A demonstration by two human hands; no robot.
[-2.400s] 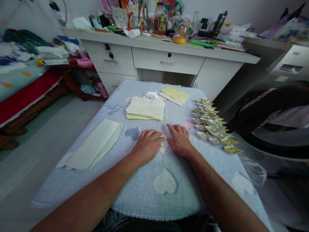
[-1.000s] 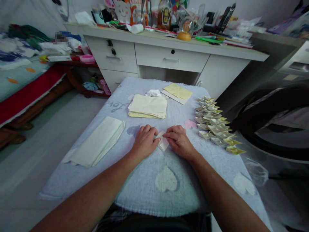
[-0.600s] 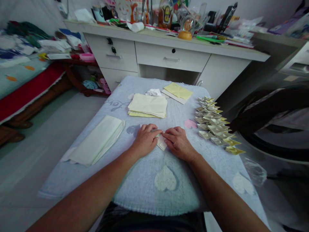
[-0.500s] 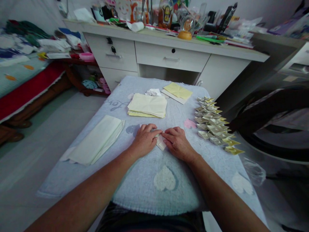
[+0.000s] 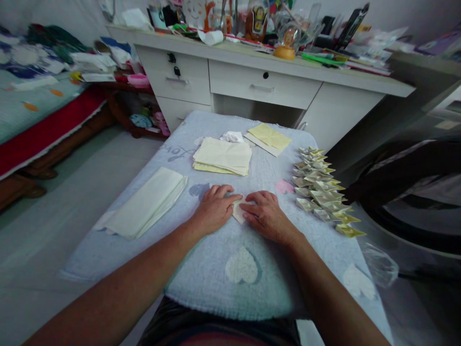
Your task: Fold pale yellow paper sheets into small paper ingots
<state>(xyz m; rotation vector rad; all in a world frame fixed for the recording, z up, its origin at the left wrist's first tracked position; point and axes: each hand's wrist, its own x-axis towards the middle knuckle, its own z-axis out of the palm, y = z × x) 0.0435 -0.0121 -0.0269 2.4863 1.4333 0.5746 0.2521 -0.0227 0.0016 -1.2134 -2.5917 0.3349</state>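
Paper folding on a cloth-covered table, partway through. The small folded paper [image 5: 238, 214] lies flat on the pale blue cloth [image 5: 205, 274], between the 2 hands and partly covered by them. The left hand [image 5: 215, 210] is palm down, its fingers loosely spread, forefinger and thumb touching the paper's left side. The right hand [image 5: 264, 216] has its fingers partly bent over the right side; whether they pinch or merely press cannot be told.

Done: at the right edge, paper boats [image 5: 320, 187] stand close together in rows, too crowded for a sure count. In hand: 1 paper, creased down to a small shape but not yet a boat. Left to do, by appearance: the stack of paper [image 5: 223, 154] beyond the hands, apparently unworked. The long folded sheets [image 5: 147, 202] lie near the left forearm; a yellow sheet [image 5: 272, 136] overlaps a white sheet [image 5: 262, 145] towards the far edge.
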